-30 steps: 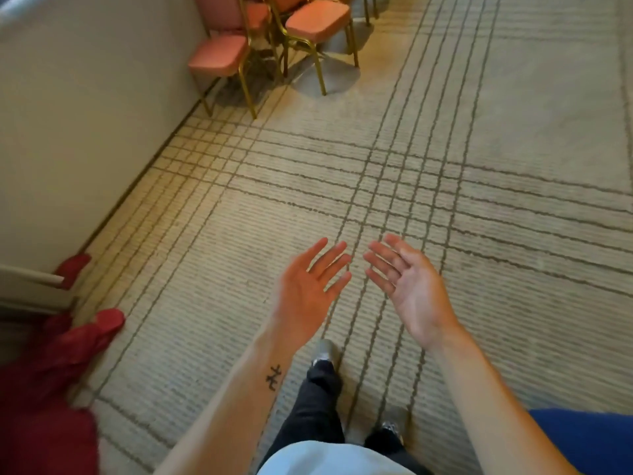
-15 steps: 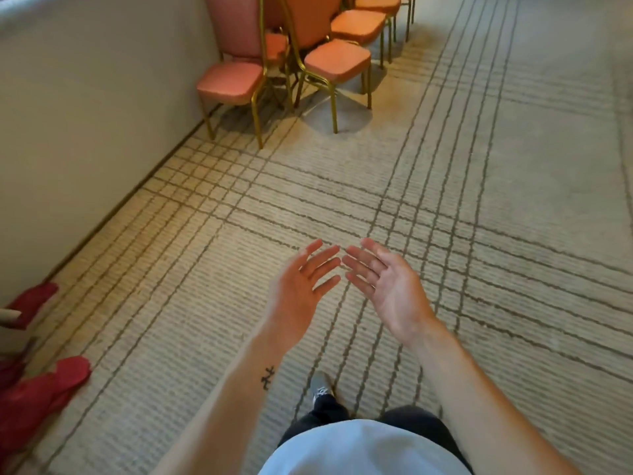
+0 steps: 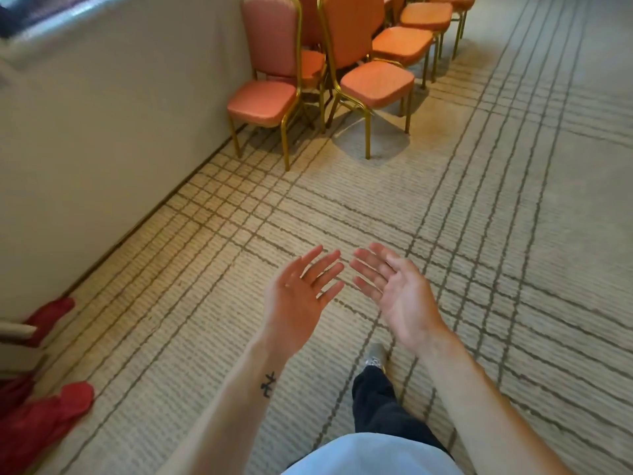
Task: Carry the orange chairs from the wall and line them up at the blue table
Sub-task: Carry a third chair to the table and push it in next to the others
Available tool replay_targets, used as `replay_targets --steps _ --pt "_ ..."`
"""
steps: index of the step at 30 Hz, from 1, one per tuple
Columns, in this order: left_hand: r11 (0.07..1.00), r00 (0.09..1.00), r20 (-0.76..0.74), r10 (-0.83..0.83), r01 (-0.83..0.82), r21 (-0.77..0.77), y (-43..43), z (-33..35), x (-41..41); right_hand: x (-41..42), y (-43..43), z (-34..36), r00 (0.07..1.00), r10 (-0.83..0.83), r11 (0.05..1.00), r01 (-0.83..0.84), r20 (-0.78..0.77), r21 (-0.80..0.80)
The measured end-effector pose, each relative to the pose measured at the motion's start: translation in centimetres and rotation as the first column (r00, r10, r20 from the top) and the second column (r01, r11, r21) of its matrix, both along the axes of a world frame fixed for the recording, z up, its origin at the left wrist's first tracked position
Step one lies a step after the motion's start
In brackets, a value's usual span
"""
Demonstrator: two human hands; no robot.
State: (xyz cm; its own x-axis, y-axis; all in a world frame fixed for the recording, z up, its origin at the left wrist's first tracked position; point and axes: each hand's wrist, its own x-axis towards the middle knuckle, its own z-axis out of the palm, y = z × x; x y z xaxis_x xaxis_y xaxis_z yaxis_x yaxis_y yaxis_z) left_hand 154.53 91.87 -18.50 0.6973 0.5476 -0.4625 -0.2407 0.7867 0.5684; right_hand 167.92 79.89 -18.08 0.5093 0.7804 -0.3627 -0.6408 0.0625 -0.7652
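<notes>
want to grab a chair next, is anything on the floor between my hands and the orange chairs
Nothing visible. Only carpet lies between the open left hand and right hand and the nearest orange chairs by the wall. The red cloth lies off to the left. The blue table is out of view.

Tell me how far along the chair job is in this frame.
Done: nothing evident. In hand: nothing; the left hand and right hand are open and empty above the carpet, short of the orange chairs. Left: everything; those chairs stand clustered by the wall, none picked up.
</notes>
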Motion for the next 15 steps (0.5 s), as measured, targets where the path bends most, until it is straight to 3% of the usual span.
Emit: replay_targets --steps 15 --pt "0.988 0.989 0.004 0.151 -0.151 0.024 19.1 2.1 16.4 18.4 21.4 1.5 0.990 0.139 0.990 -0.139 -0.001 0.028"
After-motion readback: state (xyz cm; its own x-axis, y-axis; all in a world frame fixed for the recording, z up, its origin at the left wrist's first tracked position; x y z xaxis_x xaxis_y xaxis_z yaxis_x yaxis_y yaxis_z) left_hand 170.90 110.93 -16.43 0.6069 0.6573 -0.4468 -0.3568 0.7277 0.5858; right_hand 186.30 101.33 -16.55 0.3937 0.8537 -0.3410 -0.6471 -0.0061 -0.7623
